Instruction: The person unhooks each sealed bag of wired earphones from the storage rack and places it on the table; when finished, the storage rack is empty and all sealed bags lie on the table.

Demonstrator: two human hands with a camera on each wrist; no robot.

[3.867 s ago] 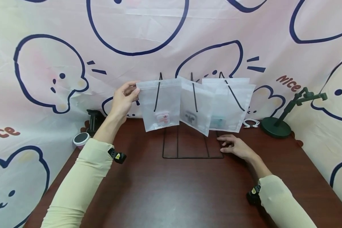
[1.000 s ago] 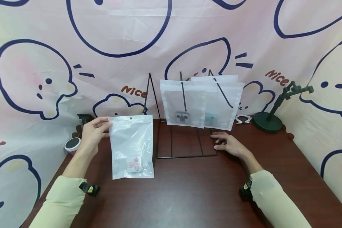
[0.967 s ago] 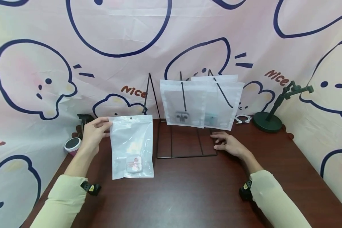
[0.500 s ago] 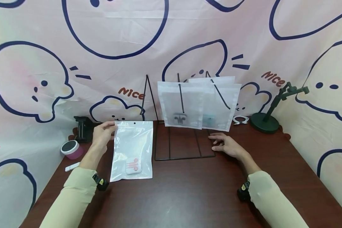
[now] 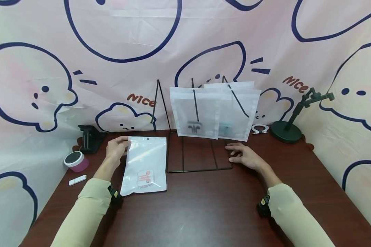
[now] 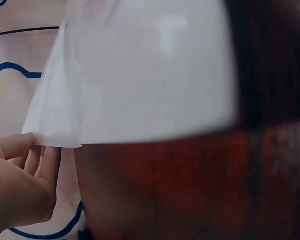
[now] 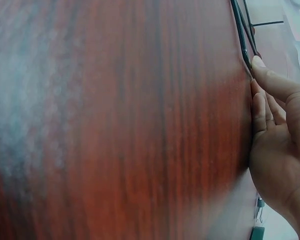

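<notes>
My L hand (image 5: 117,149) has thumb & fingers pinched on the top L corner of a white zip bag (image 5: 144,156); its small round hang hole is near the top edge, & pink earphones (image 5: 146,176) in a squarish case show thru low down. Bag's low over the tabletop, R edge just beside the wire rack (image 5: 201,170); can't tell if all of it lies flat. My R hand (image 5: 245,157) has thumb & fingertips at the rack's R base bar, gap btwn thumb & forefinger; can't tell whether they close round the wire. Rack's black, base flat on table, w/ 3 prongs up back; the L one makes a narrow inverted V. On the mid prong hangs a bag w/ dark earphones (image 5: 194,127); on the R prong, overlapping bags (image 5: 242,120) w/ sth teal showing. Farther out: L side, a black stand (image 5: 89,140), pink tub (image 5: 78,164) w/ white rim & a small white stick (image 5: 77,180); R side, coiled white cable (image 5: 260,129) & a dk green jointed stand (image 5: 286,133). All on a reddish-brown wood-grain table (image 5: 188,212), cartoon-print cloth (image 5: 126,31) behind.
</notes>
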